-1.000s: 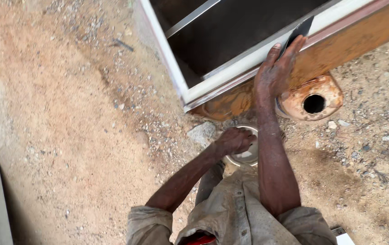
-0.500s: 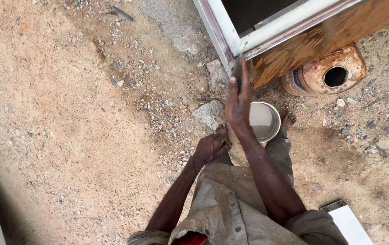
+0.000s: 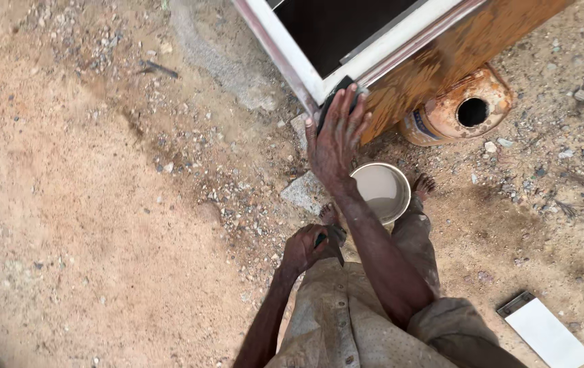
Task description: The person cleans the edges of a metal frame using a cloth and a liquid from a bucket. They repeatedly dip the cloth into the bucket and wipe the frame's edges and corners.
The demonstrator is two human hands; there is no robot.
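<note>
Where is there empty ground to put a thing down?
Free: sandy ground left of the left hand. Crowded: by the right hand, with the pale bucket, rusty can and flat stone close together.

The right hand [image 3: 336, 140] is reaching forward on a straight arm, fingers [image 3: 358, 117] spread flat; the left hand [image 3: 309, 247] is resting curled at the knee.
</note>
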